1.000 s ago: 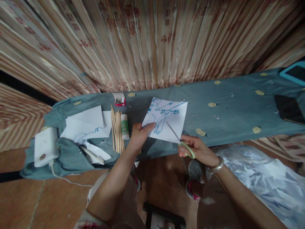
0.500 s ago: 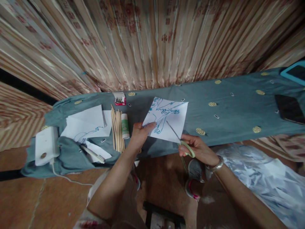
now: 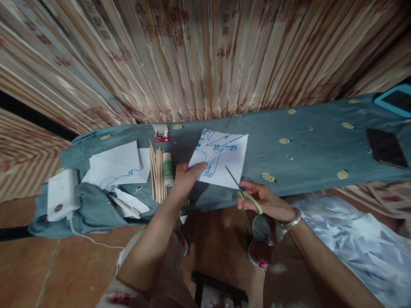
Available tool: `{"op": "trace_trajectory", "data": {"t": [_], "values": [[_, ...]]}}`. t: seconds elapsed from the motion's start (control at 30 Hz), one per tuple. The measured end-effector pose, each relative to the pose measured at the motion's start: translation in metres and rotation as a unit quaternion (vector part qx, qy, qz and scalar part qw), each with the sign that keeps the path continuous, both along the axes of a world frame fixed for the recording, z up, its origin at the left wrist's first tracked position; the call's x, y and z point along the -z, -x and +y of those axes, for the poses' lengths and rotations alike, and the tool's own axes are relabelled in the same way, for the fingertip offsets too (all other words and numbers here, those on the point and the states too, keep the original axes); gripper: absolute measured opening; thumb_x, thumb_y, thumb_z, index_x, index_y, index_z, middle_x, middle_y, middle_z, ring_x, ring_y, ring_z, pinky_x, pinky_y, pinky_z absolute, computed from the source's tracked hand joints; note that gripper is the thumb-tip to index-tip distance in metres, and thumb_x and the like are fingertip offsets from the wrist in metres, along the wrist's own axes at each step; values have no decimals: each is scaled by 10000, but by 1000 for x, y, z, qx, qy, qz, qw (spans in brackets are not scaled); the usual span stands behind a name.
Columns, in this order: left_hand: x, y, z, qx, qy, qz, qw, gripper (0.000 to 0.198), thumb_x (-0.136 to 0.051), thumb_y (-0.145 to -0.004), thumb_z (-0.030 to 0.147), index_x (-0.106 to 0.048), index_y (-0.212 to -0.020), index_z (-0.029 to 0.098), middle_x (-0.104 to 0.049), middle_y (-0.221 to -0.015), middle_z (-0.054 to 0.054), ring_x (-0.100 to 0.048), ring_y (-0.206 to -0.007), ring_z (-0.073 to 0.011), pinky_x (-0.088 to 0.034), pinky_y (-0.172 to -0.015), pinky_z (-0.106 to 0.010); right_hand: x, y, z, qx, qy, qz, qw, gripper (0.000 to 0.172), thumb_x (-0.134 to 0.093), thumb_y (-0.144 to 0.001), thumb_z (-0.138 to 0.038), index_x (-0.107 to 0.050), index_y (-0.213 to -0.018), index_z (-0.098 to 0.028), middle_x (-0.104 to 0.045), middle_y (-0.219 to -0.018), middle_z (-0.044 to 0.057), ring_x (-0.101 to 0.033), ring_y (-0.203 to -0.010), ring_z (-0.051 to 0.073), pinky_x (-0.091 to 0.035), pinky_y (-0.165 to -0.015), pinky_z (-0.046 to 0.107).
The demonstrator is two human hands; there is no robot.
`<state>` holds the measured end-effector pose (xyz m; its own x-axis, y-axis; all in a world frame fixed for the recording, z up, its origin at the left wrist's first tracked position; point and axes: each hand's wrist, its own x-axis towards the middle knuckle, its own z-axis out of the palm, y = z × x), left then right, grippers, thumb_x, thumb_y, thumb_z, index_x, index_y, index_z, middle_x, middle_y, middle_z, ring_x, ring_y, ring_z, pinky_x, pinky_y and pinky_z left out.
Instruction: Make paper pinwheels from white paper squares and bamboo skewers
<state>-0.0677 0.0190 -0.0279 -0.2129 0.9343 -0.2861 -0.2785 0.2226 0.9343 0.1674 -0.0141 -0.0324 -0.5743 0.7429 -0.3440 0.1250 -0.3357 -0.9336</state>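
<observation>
A white sheet of paper (image 3: 233, 164) with a blue line drawing is pinched at its lower left by my left hand (image 3: 186, 177), thumb on top. My right hand (image 3: 261, 200) grips scissors (image 3: 252, 203) with pale green handles. One blade lies over the lower right part of the paper; the other points down below the sheet. Left of my left hand stand a green and white glue stick (image 3: 168, 169), lying on the cloth, and a bundle of wooden sticks (image 3: 157, 175).
More papers (image 3: 115, 162), a pen (image 3: 125, 205) and a white box with a cable (image 3: 62, 194) lie on the left of the cloth-covered table (image 3: 308, 145). A small red box of metal pieces (image 3: 161, 134) sits behind the sticks. A dark phone (image 3: 387, 147) is at right, beside a bag of paper scraps (image 3: 349, 239).
The paper and my left hand have shifted slightly left. My right hand has moved a little left with the scissors, whose blade still overlaps the sheet.
</observation>
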Motion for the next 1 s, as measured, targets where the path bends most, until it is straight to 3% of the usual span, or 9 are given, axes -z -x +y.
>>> {"op": "trace_trajectory", "data": {"t": [0.2, 0.33, 0.47, 0.6, 0.73, 0.87, 1.0], "values": [[-4, 16, 6, -45, -21, 14, 999, 298, -835, -490, 305, -726, -695, 119, -706, -653, -46, -627, -599, -157, -496, -608, -267, -5, -30, 7, 19, -33, -74, 997, 530, -789, -640, -494, -659, -1023, -152, -629, -696, -8, -571, -630, 115, -453, -596, 248], [-5, 16, 5, -26, -17, 52, 998, 307, -821, -499, 320, -728, -712, 118, -705, -662, -45, -621, -605, -165, -489, -593, -271, -9, -46, 14, 175, -124, -103, 971, 481, -788, -630, -508, -679, -978, -196, -676, -742, 7, -613, -657, 145, -484, -596, 261], [2, 6, 1, 78, -3, 153, 985, 240, -773, -555, 333, -715, -653, 122, -650, -566, -12, -565, -528, -142, -408, -493, -238, -14, -45, 20, 310, -247, -122, 910, 523, -788, -634, -482, -616, -1059, -232, -725, -907, 34, -668, -779, 191, -535, -710, 328], [10, -8, -5, 202, 1, 219, 955, 245, -723, -603, 374, -693, -626, 131, -605, -525, 5, -519, -487, -125, -350, -454, -224, -21, -34, 22, 283, -375, -260, 843, 521, -763, -680, -427, -590, -1128, -225, -726, -1006, 67, -675, -894, 233, -511, -846, 395], [12, -15, -7, 253, -20, 241, 937, 251, -709, -630, 382, -696, -658, 133, -611, -537, -3, -535, -506, -136, -360, -465, -229, -25, -23, 23, 207, -418, -330, 821, 398, -718, -720, -381, -635, -1075, -219, -731, -915, 56, -685, -840, 226, -514, -783, 345], [8, -16, -2, 191, -45, 196, 961, 300, -760, -602, 401, -713, -725, 132, -664, -634, -29, -612, -624, -177, -434, -546, -249, -18, -22, 27, 219, -391, -327, 832, 323, -702, -720, -335, -650, -1014, -213, -722, -757, 10, -656, -687, 173, -491, -690, 280], [5, -21, 2, 39, -88, 7, 995, 638, -756, -632, 495, -612, -1174, 191, -710, -1004, -73, -648, -960, -236, -503, -805, -331, -2, -26, 35, 287, -362, -286, 840, 370, -698, -706, -388, -631, -1010, -189, -680, -647, -14, -596, -598, 149, -476, -644, 273]]}}
